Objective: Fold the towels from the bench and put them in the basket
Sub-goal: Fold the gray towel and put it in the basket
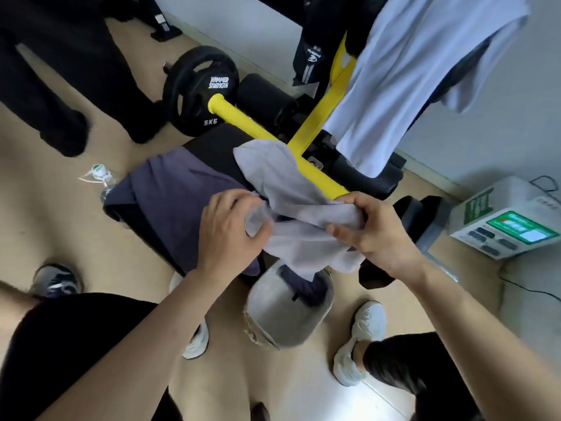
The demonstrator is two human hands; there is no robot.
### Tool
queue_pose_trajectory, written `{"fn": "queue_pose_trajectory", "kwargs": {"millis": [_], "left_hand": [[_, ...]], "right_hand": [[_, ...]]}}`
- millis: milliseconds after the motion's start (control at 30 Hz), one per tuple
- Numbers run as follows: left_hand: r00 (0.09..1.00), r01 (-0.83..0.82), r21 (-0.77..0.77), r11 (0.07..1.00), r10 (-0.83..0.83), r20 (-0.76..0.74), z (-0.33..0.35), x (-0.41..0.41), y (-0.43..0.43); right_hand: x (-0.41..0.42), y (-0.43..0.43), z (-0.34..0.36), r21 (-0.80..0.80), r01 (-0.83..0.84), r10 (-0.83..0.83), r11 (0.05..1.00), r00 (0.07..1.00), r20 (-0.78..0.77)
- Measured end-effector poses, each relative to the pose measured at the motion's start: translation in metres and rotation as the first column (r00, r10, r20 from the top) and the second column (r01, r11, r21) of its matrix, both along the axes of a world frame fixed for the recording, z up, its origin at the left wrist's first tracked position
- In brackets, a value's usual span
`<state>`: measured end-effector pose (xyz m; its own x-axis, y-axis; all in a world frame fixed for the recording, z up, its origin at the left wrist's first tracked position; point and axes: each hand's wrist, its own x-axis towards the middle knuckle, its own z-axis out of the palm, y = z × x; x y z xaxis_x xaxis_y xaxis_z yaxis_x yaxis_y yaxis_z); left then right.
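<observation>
A light grey towel [283, 180] is bunched between both hands above the black bench [212, 144]. My left hand [232, 230] grips its left end and my right hand [375, 230] grips its right end; a loose part hangs down toward the grey basket [282, 323] on the floor below. A dark purple towel [176, 196] lies spread over the bench pad to the left. Something dark purple sits inside the basket [306, 287], partly hidden by the hanging grey towel.
The bench has a yellow frame [315, 123] and a black 5 kg weight plate [200, 89]. A pale cloth [409, 74] hangs at upper right. A water bottle [101, 177], a white device [510, 220] and other people's legs [76, 86] surround me.
</observation>
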<state>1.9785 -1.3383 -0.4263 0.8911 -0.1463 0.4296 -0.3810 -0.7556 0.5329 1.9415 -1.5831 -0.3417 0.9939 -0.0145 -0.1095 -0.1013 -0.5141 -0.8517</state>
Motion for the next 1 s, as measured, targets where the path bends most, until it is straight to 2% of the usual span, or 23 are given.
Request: {"fn": "queue_pose_trajectory", "kwargs": {"millis": [67,167,233,300,367,467,533,633,800,1000], "left_hand": [[0.987,0.158,-0.032,0.987,-0.157,0.042,0.006,0.0,-0.017],[0.912,0.406,-0.126,0.905,-0.41,-0.001,0.009,-0.006,-0.044],[0.869,0.48,-0.198,0.855,-0.494,-0.022,0.006,-0.01,-0.055],[0.842,0.474,-0.262,0.841,-0.52,-0.147,0.009,-0.013,-0.059],[0.765,0.483,-0.342,0.806,-0.579,-0.283,0.012,-0.016,-0.059],[0.677,0.508,-0.438,0.741,-0.658,-0.328,0.017,-0.03,-0.061],[0.664,0.501,-0.458,0.734,-0.665,-0.341,0.022,-0.041,-0.067],[0.664,0.482,-0.457,0.747,-0.652,-0.366,0.03,-0.054,-0.076],[0.744,0.35,-0.412,0.841,-0.517,-0.423,0.038,-0.071,-0.073],[0.679,0.266,-0.488,0.831,-0.521,-0.517,0.035,-0.086,-0.062]], "right_hand": [[-0.009,-0.005,0.003,-0.001,-0.058,0.058,0.998,0.998,0.032],[-0.023,-0.013,0.007,0.053,-0.141,0.14,0.989,0.99,0.023],[-0.032,-0.021,0.007,0.092,-0.163,0.163,0.982,0.987,0.011],[-0.039,-0.033,0.003,0.078,-0.125,0.125,0.989,0.992,0.011],[-0.047,-0.045,-0.006,0.045,-0.069,0.069,0.997,0.998,0.014],[-0.06,-0.056,-0.026,0.019,-0.034,0.035,0.999,0.998,-0.046],[-0.072,-0.058,-0.039,0.038,-0.03,0.033,0.999,0.997,-0.073],[-0.09,-0.051,-0.048,0.147,-0.025,0.033,0.989,0.998,-0.05],[-0.104,-0.022,-0.058,0.352,-0.057,0.067,0.934,0.998,-0.017],[-0.097,0.003,-0.092,0.195,0.025,-0.043,0.98,0.995,0.086]]}}
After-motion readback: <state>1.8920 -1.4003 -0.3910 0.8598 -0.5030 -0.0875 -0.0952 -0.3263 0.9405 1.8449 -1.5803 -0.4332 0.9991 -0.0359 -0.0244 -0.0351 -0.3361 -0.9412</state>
